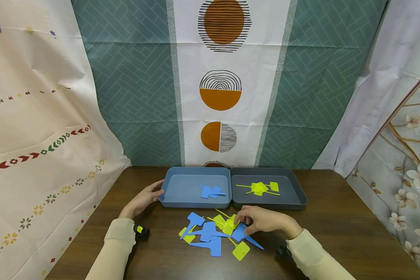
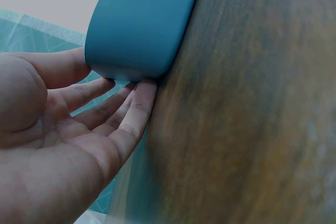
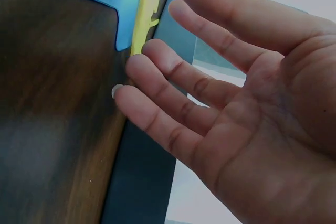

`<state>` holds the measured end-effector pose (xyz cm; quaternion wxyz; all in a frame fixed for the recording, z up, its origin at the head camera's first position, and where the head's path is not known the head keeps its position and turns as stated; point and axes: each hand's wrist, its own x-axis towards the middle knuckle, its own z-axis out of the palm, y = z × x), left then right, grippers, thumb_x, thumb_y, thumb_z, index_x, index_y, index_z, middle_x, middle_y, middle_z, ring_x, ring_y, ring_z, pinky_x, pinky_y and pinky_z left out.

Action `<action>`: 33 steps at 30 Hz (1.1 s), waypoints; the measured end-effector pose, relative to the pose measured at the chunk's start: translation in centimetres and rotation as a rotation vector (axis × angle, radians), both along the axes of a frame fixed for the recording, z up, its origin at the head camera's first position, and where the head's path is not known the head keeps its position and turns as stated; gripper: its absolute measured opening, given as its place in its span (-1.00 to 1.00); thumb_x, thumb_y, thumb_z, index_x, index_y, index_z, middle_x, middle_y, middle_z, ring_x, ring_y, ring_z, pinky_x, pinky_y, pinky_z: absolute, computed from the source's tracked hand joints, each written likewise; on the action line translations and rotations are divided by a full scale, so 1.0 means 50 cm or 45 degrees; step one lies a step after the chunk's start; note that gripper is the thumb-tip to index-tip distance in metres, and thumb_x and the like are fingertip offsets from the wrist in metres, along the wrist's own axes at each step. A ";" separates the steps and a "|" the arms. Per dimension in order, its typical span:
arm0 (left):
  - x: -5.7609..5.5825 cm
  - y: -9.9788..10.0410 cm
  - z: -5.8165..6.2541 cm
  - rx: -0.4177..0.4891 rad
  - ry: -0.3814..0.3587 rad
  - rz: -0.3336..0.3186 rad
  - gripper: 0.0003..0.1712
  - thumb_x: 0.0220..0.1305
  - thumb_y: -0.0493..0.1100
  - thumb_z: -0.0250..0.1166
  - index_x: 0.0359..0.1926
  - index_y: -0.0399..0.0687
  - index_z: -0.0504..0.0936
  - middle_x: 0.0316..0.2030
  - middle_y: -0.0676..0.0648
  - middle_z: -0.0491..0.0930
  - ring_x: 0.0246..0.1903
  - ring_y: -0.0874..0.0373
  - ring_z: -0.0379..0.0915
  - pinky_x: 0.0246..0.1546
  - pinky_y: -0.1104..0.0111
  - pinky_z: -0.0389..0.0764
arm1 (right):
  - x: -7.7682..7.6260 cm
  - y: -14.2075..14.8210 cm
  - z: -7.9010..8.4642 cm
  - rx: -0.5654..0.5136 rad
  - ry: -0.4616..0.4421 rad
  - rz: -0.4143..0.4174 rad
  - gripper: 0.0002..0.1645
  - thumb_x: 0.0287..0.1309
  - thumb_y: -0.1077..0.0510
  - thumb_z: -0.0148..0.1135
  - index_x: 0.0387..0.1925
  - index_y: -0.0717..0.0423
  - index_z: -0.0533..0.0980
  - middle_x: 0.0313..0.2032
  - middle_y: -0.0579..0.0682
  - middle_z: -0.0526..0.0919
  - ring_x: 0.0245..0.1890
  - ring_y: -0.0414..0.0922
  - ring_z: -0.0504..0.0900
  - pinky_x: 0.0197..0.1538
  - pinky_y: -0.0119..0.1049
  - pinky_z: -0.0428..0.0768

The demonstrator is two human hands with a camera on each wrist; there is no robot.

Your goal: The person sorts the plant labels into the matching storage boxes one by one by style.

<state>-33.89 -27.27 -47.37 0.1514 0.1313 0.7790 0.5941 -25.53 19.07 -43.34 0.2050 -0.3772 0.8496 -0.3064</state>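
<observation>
Flat T-shaped blue plant labels [image 1: 208,231] and yellow plant labels [image 1: 241,251] lie in a loose, overlapping pile in front of two trays. My right hand [image 1: 262,218] is over the pile's right side, its fingers spread and loosely bent. In the right wrist view, the fingertips [image 3: 137,66] are right by a yellow label [image 3: 148,11] and a blue label [image 3: 126,14], with nothing gripped. My left hand [image 1: 145,197] touches the left end of the blue tray [image 1: 196,205]; its thumb and fairly straight fingers rest against the end wall [image 2: 136,30].
Several blue labels [image 1: 206,191] lie in the blue tray. The dark grey tray [image 1: 294,196], side by side with it, holds several yellow labels [image 1: 259,188]. Both stand at the back of the brown wooden table [image 1: 168,256], before a hanging patterned cloth [image 1: 136,97].
</observation>
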 end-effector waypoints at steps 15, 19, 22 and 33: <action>0.001 -0.001 0.000 0.004 -0.001 -0.004 -0.29 0.67 -0.25 -0.06 0.64 -0.33 -0.13 0.57 -0.46 -0.08 0.51 -0.38 0.01 0.48 -0.19 0.14 | 0.018 -0.023 -0.017 0.084 0.009 -0.046 -0.52 0.08 0.47 0.50 -0.03 0.01 0.59 -0.11 -0.08 0.39 -0.18 -0.12 0.43 -0.15 -0.38 0.52; 0.001 -0.002 0.000 -0.004 -0.001 -0.004 -0.29 0.68 -0.25 -0.06 0.64 -0.33 -0.14 0.57 -0.47 -0.08 0.51 -0.39 0.01 0.48 -0.19 0.15 | 0.020 -0.024 -0.018 0.095 0.014 -0.070 -0.54 0.06 0.46 0.52 -0.10 -0.01 0.58 -0.12 -0.08 0.36 -0.17 -0.11 0.41 -0.15 -0.37 0.50; 0.000 -0.002 0.001 -0.015 -0.004 0.003 -0.29 0.68 -0.24 -0.07 0.64 -0.32 -0.13 0.57 -0.46 -0.08 0.51 -0.37 0.02 0.48 -0.18 0.16 | 0.020 -0.024 -0.019 0.099 0.009 -0.076 -0.54 0.06 0.46 0.52 -0.10 -0.02 0.57 -0.11 -0.07 0.36 -0.16 -0.10 0.41 -0.13 -0.36 0.50; -0.001 0.000 -0.002 -0.046 -0.001 0.010 -0.29 0.69 -0.21 -0.08 0.65 -0.31 -0.13 0.57 -0.45 -0.08 0.51 -0.37 0.02 0.48 -0.17 0.17 | 0.005 -0.018 -0.031 0.016 -0.045 -0.053 -0.39 0.00 0.50 0.52 0.00 -0.02 0.51 -0.10 -0.03 0.38 -0.09 -0.06 0.40 -0.08 -0.32 0.54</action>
